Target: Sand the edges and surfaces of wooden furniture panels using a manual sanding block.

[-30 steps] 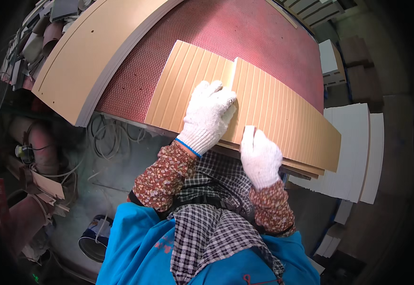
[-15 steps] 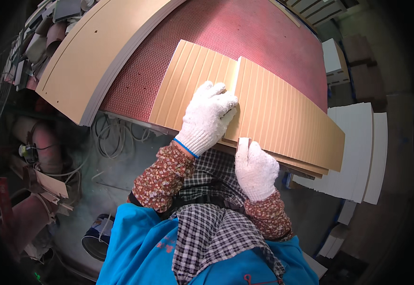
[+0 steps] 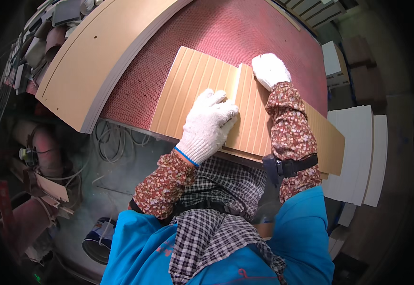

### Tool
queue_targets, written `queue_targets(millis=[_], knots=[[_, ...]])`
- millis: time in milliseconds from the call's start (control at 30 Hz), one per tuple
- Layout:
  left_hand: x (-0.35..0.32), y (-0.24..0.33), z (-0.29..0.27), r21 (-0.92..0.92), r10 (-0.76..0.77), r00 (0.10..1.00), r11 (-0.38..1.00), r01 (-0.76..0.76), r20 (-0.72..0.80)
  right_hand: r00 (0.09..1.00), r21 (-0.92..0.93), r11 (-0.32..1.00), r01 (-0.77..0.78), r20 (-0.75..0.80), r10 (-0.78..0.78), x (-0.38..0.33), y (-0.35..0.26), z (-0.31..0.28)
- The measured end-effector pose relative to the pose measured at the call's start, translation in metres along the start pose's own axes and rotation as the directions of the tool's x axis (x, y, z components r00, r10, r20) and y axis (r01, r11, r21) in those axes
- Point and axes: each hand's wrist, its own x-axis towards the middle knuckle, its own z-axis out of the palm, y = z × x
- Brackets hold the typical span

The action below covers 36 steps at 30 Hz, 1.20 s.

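Observation:
Two tan grooved panels lie side by side on a red mesh-textured table. The edge of the right grooved panel stands a little above the left grooved panel, with a pale edge showing between them. My white-gloved left hand rests on the left panel at this seam, fingers bent and thumb pressed by the right panel's edge. My white-gloved right hand is closed at the far edge of the right panel, beside its far left corner. Whatever its fingers hold is hidden. My right forearm crosses above that panel.
A stack of long tan boards lies along the table's left side. White panels are stacked on the right. A dark bucket stands on the floor at the lower left, near coiled hoses and a large pipe.
My right hand, which held a small flat piece at the panel's near edge, has moved away from me to the far edge. My left hand stays at the seam.

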Motion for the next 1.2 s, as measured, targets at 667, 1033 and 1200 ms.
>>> queue_targets(millis=[667,1033,1200], knots=[[-0.001,-0.004,0.001,-0.006,-0.002,0.999,1.000,0.002,0.040,0.968,0.042,0.973,0.226,-0.126,-0.219,-0.288,-0.055,0.009],[0.000,-0.001,-0.004,-0.043,-0.014,0.997,0.999,0.017,0.070,0.919,-0.146,0.936,0.321,-0.191,-0.345,-0.263,-0.056,0.010],[0.000,-0.002,-0.003,-0.053,0.000,0.999,0.999,0.002,0.044,0.951,-0.184,0.950,0.253,-0.131,-0.279,-0.200,-0.044,0.009]])
